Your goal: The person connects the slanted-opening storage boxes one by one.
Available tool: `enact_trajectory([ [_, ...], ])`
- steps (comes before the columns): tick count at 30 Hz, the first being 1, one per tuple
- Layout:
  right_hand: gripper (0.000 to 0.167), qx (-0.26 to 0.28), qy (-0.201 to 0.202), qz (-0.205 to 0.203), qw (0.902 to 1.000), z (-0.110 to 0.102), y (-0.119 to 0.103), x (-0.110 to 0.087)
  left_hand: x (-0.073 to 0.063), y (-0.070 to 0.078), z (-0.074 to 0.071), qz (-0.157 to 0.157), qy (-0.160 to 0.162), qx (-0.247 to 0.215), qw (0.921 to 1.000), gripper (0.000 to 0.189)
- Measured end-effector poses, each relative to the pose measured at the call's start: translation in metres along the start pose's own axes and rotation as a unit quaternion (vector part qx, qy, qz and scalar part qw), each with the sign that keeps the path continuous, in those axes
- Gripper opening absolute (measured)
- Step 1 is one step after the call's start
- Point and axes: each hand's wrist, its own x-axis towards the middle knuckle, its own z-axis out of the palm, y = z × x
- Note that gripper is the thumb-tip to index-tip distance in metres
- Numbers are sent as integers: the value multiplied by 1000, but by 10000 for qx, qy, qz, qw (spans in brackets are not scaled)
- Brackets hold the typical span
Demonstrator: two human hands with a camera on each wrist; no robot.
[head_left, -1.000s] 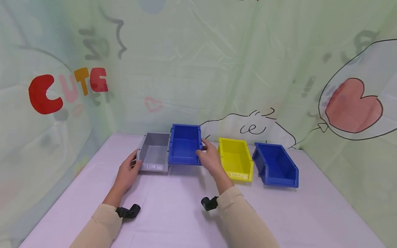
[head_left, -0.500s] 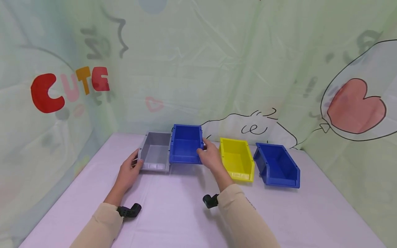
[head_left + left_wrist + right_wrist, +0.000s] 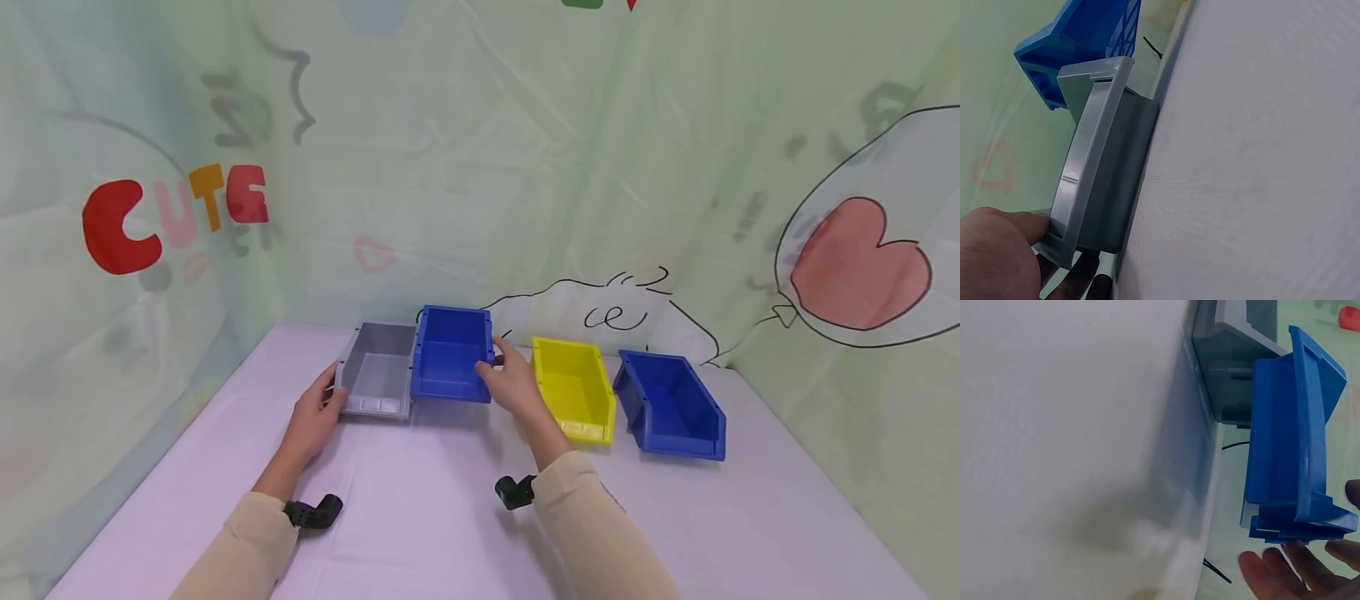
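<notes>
A grey storage bin (image 3: 377, 375) stands at the back left of the table, and my left hand (image 3: 315, 412) grips its left side. In the left wrist view the thumb (image 3: 1032, 225) lies on the front corner of its rim, with the fingers below against the outer wall. My right hand (image 3: 513, 379) holds a blue storage bin (image 3: 452, 354) by its right wall. That bin is raised off the table, its left side right at the grey bin's right rim. The right wrist view shows its underside (image 3: 1272, 437) above the tabletop and the fingers (image 3: 1263, 572) at its side wall.
To the right of my right hand stand a yellow bin (image 3: 572, 392) and a second blue bin (image 3: 670, 404), both angled. The table has a pale lilac cover (image 3: 405, 517). A printed curtain (image 3: 465, 167) hangs behind and along both sides.
The head view shifts slightly. Both hands keep their grips, and the raised blue bin stays beside the grey bin with hardly any movement.
</notes>
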Motion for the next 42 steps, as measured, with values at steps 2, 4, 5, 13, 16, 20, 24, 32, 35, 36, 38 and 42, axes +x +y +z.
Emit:
enact_trajectory([
  [2,68,-34,123,-149,9998,2,1,-1,0,0,1,4,32,40,10000,57],
  [4,71,-139,277,-335,9990,4,1,-3,0,0,1,-8,59,62,10000,57],
  [5,73,-222,365,-440,9981,6,0,-4,0,-1,1,-10,61,74,10000,57],
  [13,76,-1416,966,-2020,9643,18,-9,-11,-1,1,1,-43,21,31,10000,57],
  [16,75,-1640,910,-2588,9475,23,-11,-12,-1,0,1,-65,25,34,10000,57],
  [20,73,-1800,583,-2868,9391,31,-13,-14,-3,-1,2,-107,-26,50,9999,57],
  [24,72,-2083,222,-2942,9325,38,-19,-13,-3,-2,1,-144,-27,63,9999,58],
  [32,71,-2053,-764,-2361,9467,47,-28,-10,-3,-4,3,-68,-6,55,10000,57],
  [35,70,-2204,-1016,-2403,9399,51,-26,-8,-3,-4,2,-92,-4,31,10000,57],
  [36,70,-2256,-1044,-2457,9369,52,-25,-8,-2,-4,2,-87,-19,37,10000,57],
  [38,69,-2377,-1030,-2551,9316,53,-23,-7,-1,-4,2,-61,-29,12,10000,57],
  [42,68,-2457,-927,-2657,9276,51,-23,-7,2,-3,2,19,-32,-2,10000,57],
])
